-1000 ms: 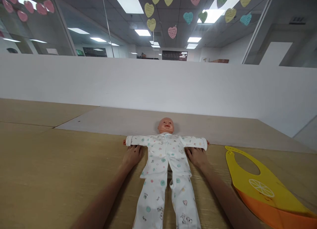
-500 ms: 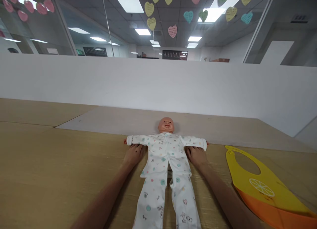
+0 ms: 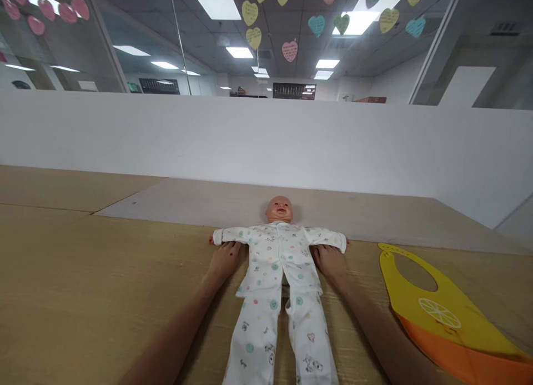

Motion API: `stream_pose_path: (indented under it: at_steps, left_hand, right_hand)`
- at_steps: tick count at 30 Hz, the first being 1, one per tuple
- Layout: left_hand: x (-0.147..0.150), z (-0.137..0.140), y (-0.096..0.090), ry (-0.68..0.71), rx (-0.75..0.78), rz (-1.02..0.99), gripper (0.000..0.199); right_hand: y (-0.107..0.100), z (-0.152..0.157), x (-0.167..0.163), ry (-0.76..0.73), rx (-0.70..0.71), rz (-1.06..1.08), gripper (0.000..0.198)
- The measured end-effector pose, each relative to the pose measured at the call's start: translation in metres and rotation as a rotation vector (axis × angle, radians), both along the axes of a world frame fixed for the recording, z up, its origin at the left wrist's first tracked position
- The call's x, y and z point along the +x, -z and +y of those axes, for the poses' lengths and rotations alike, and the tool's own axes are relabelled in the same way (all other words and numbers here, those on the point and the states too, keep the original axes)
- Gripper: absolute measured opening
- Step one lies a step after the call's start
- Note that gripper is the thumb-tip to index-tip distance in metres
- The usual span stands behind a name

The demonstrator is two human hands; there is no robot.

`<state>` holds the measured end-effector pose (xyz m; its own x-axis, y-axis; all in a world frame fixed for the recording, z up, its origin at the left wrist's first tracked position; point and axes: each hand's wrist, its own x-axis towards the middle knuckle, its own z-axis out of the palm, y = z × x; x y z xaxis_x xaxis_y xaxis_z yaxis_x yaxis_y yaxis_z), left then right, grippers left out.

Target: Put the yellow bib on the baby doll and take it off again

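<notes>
A baby doll (image 3: pixel 280 209) lies on its back in the middle, its head pointing away from me and both arms spread sideways. It wears a white patterned long-sleeved top (image 3: pixel 266 260) and matching trousers (image 3: pixel 255 335). My left hand (image 3: pixel 227 258) is tucked under the sleeve on the left, close beside the doll's torso. Under the other sleeve, my right hand (image 3: pixel 330 260) sits in the same way. The sleeves hide the fingers of both hands, so their grip does not show.
A yellow bib (image 3: pixel 449 296) with an orange pocket (image 3: pixel 470 360) lies to the right of my right arm. The brown table surface (image 3: pixel 104 296) meets a pale strip (image 3: pixel 200 199) below a white wall (image 3: pixel 250 140). Above stands glass with heart-shaped notes (image 3: pixel 290 50).
</notes>
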<state>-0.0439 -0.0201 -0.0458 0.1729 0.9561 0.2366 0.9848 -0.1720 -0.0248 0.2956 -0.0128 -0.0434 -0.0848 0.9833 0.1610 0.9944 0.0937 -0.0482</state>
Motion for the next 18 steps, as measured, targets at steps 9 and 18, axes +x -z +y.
stream_pose_path:
  at_steps: [9, 18]
  left_hand:
    - [0.004, -0.003, -0.007, -0.011, -0.020, 0.022, 0.035]
    - [0.002, 0.000, 0.003, 0.081, 0.197, -0.122, 0.029]
  right_hand:
    - [-0.001, 0.000, -0.002, -0.010, -0.005, -0.024, 0.040]
    - [-0.013, -0.007, -0.008, -0.045, -0.021, -0.064, 0.035]
